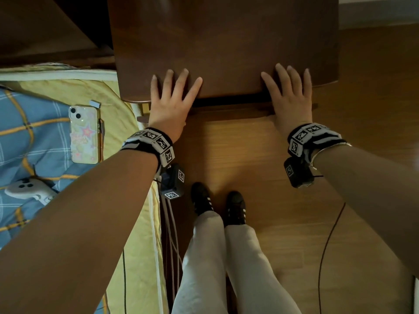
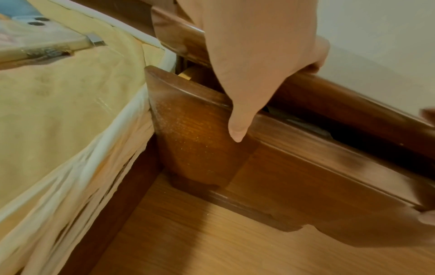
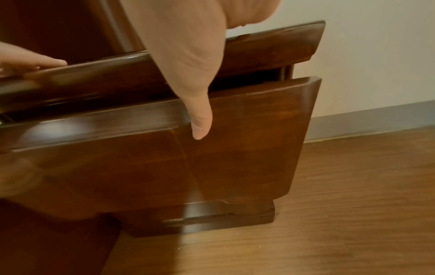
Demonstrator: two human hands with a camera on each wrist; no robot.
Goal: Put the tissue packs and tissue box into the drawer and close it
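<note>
Fingers lie straight and spread on both my hands, flat on the nightstand's polished top, gripping nothing. My left hand (image 1: 169,103) sits near the left front corner, my right hand (image 1: 291,98) near the right, each thumb hanging down over the front edge toward the drawer front (image 3: 235,148). I judge the palms or wrists are leaning against that front so both sides go in evenly and the drawer doesn't rack on its runners.

The drawer (image 2: 306,148) is almost home: a narrow dark gap shows between its upper lip and the overhanging top. Through that slit in the left wrist view I catch something pale, which may be the tissue packs or the tissue box, though I can't tell which; nothing of them lies on the nightstand (image 1: 226,41), so I take it they are inside. What's left, by my reckoning, is the last push.

The wood is dark, glossy brown with a rounded lip along the drawer front and a stepped plinth (image 3: 212,217) at the floor. The floor (image 1: 249,155) is lighter laminate plank. To my left, a bed (image 1: 68,94) with a yellow quilted cover butts against the nightstand; a phone (image 1: 84,134) in a starry case and a pale controller (image 1: 25,189) rest on a blue plaid sheet.
</note>
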